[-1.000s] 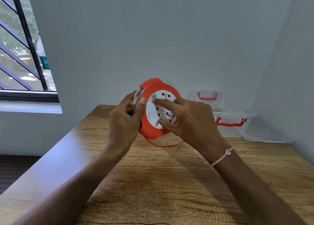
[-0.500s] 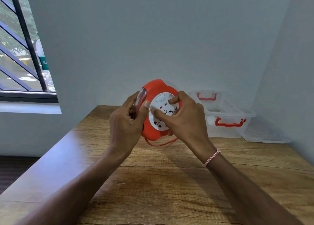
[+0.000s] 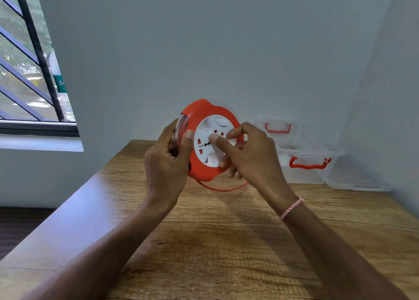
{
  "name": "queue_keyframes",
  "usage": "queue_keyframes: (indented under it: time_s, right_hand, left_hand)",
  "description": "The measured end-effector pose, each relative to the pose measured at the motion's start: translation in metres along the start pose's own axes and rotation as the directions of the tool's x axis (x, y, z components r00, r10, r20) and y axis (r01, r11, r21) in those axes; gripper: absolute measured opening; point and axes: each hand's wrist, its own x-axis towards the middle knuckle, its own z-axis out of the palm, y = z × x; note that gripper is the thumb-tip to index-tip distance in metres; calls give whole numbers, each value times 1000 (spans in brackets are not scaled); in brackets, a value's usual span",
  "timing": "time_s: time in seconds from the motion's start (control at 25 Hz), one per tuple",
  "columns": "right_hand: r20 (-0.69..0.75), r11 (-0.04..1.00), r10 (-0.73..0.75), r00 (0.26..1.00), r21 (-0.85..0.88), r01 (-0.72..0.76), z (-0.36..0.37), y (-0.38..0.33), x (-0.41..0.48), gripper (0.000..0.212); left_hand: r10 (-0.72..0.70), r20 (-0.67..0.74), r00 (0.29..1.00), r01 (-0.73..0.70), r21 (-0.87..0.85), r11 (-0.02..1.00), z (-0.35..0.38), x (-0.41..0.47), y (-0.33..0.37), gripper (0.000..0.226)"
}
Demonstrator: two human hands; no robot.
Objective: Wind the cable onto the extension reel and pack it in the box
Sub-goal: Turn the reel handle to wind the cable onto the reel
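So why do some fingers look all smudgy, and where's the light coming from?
Head view: the lower fingers of the right hand on the extension reel are smeared, probably motion blur; the left hand looks sharp. Same view: daylight enters by the window at left, and the arms cast soft shadows on the wooden table.

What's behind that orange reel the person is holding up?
A clear box with red handles stands on the table behind and right of the reel. The right hand covers its left end; anything directly behind the reel is hidden.
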Motion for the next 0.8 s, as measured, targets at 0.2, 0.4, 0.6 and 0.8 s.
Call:
queue_keyframes:
  time_s: [0.2,0.4,0.6,0.8]
  right_hand:
    - [214,494,-596,774,-663,563,-17,7,3,54]
    - [288,358,-663,691,-689,630,-15,1,0,61]
    - [224,422,-679,699,-660,622,-17,0,-2,61]
    - [68,650,-579,813,-564,510,-8,0,-2,69]
  left_hand:
    - [-51,16,999,51,-17,999,-5,7,-1,59]
    - [-36,36,999,37,-30,999,-5,6,3,43]
    - [3,39,999,-1,-31,1000,-4,6,5,42]
    - [41,30,999,-40,-7,999,-1,4,2,37]
